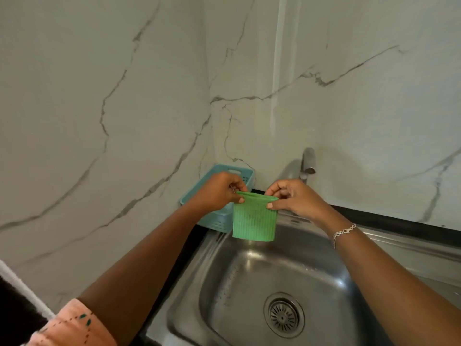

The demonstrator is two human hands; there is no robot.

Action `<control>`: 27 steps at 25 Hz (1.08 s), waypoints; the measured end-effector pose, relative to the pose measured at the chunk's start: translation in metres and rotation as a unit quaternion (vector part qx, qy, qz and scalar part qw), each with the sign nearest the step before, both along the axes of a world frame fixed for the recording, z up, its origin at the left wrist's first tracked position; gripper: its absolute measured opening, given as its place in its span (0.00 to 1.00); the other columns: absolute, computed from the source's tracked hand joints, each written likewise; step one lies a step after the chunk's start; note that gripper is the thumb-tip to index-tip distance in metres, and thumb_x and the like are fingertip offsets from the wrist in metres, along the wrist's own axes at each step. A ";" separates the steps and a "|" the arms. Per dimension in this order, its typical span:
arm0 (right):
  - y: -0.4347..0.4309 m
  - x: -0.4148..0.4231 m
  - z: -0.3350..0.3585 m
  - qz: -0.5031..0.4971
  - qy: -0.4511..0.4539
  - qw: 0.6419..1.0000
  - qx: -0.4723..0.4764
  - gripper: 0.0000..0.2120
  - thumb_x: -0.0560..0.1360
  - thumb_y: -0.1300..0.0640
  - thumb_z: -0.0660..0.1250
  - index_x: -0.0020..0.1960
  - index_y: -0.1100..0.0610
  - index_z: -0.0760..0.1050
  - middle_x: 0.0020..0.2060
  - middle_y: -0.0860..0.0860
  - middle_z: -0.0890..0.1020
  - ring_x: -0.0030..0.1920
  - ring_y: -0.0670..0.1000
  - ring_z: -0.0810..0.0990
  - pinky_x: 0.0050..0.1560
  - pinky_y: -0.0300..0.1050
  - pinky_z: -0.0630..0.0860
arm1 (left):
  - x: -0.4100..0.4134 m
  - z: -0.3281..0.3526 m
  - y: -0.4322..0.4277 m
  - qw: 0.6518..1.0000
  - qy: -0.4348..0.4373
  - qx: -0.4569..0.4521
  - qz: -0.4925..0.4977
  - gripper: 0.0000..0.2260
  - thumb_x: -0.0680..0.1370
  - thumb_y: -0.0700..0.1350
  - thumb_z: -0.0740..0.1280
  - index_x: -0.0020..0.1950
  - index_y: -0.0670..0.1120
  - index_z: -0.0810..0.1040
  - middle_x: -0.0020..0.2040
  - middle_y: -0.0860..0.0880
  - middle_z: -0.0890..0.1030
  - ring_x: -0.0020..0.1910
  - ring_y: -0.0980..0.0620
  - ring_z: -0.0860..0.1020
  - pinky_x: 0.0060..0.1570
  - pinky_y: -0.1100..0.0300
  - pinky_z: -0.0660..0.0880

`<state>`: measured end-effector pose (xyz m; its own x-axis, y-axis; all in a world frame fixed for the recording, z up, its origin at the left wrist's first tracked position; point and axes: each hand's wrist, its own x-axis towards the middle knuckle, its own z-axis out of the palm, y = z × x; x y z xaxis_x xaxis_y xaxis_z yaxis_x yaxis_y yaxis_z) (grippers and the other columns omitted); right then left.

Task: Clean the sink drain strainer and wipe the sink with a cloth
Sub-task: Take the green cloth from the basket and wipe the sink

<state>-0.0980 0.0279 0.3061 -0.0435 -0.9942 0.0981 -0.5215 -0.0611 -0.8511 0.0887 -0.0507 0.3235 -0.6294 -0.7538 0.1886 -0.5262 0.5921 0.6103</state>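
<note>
Head view: left hand (219,189) and right hand (291,196) each pinch a top corner of the green cloth (255,217), hanging above the steel sink's (224,283) back edge. Strainer (283,315) sits in the basin. Blue basket (219,221) occupies the worktop corner against marble walls (99,96).

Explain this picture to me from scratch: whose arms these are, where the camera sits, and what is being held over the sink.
There is no machine here. The one picture comes from a camera worn on a person's head, looking forward and down, so the two arms are the wearer's own. The left hand and right hand each pinch a top corner of a small green cloth, which hangs above a steel sink. The strainer sits in the drain at the bottom. A tap stands behind the sink, and a blue basket leans in the corner against the marble wall. A bracelet circles the right wrist.
</note>
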 end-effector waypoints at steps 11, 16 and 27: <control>-0.176 0.054 -0.014 -0.079 0.161 0.983 -0.045 0.09 0.66 0.68 0.70 0.46 0.61 0.79 0.41 0.55 0.82 0.42 0.52 0.78 0.43 0.45 0.74 | 0.021 -0.016 -0.169 0.962 -0.183 -0.196 0.051 0.05 0.72 0.37 0.66 0.48 0.41 0.77 0.50 0.43 0.80 0.52 0.44 0.76 0.48 0.53 0.70; -0.210 0.067 -0.059 -0.116 0.340 0.930 -0.081 0.09 0.71 0.63 0.64 0.50 0.59 0.76 0.49 0.58 0.80 0.51 0.59 0.77 0.49 0.49 0.73 | 0.021 -0.055 -0.188 0.846 -0.316 -0.429 0.007 0.10 0.57 0.45 0.77 0.30 0.47 0.78 0.29 0.49 0.80 0.30 0.52 0.79 0.35 0.64 0.74; -0.210 0.111 -0.101 0.041 0.402 0.913 0.053 0.07 0.70 0.59 0.69 0.48 0.55 0.78 0.49 0.57 0.82 0.54 0.58 0.76 0.50 0.48 0.73 | 0.053 -0.091 -0.167 0.856 -0.309 -0.403 -0.095 0.12 0.45 0.35 0.78 0.20 0.41 0.76 0.17 0.47 0.73 0.18 0.51 0.73 0.29 0.64 0.76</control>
<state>0.0133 -0.1820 0.2055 0.0755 -0.9966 -0.0320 -0.9777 -0.0676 -0.1990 0.1418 -0.2179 0.2322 -0.8938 -0.4077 0.1866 -0.4482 0.8007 -0.3974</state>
